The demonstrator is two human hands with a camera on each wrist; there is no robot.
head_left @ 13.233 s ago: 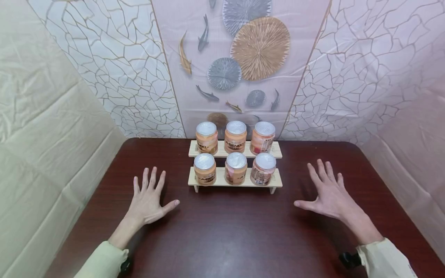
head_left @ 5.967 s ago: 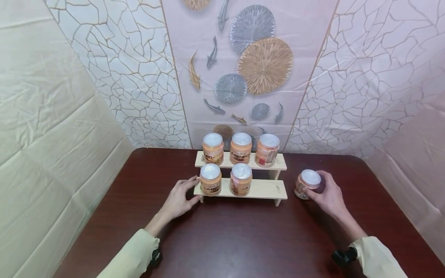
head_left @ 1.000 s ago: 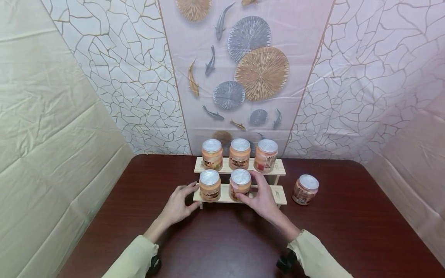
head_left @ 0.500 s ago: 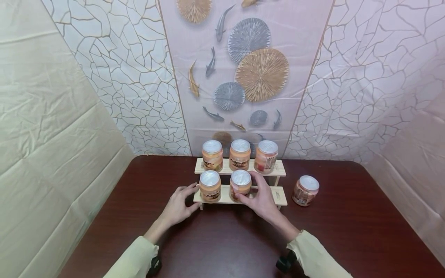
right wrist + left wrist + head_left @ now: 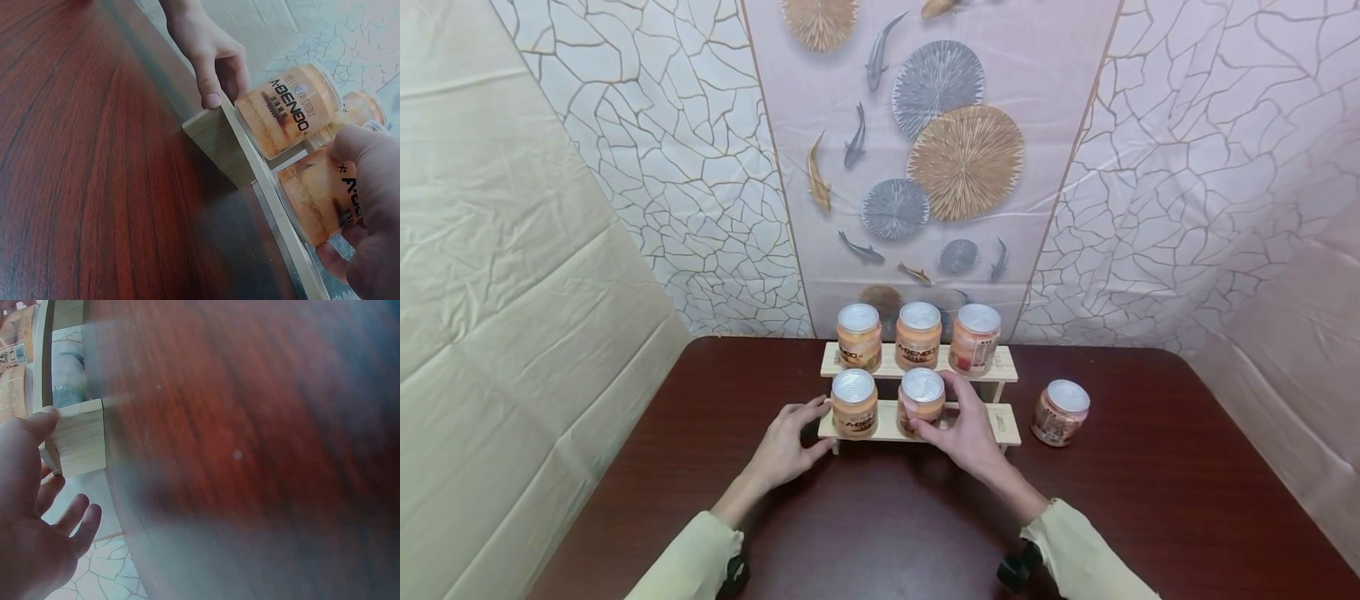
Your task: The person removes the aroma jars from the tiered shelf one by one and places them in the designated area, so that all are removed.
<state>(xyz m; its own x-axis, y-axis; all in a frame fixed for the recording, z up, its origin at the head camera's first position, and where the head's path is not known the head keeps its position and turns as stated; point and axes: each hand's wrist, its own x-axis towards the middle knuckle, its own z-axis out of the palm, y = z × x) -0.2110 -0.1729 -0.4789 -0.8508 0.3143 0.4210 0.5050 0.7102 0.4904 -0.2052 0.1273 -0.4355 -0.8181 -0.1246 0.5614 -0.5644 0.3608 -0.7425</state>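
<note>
A two-tier wooden stand bears orange-labelled jars with clear ridged lids. My left hand holds the left end of its lower step, thumb at the front and fingers behind; the left wrist view shows the thumb on the wooden edge. My right hand grips the right jar of the two on the lower step, thumb in front and fingers round its far side. In the right wrist view this jar stands close over the step, partly covered by the hand. Beside it sits the left jar.
Three more jars, including a middle one, line the upper step behind. Another jar stands alone on the dark wooden table, right of the stand. A patterned cloth backdrop hangs beyond the table's back edge.
Earlier, both hands were spread apart over the table. The right hand then set the lower right jar on the table, let go and took the neighbouring jar. The left hand came to the stand.
</note>
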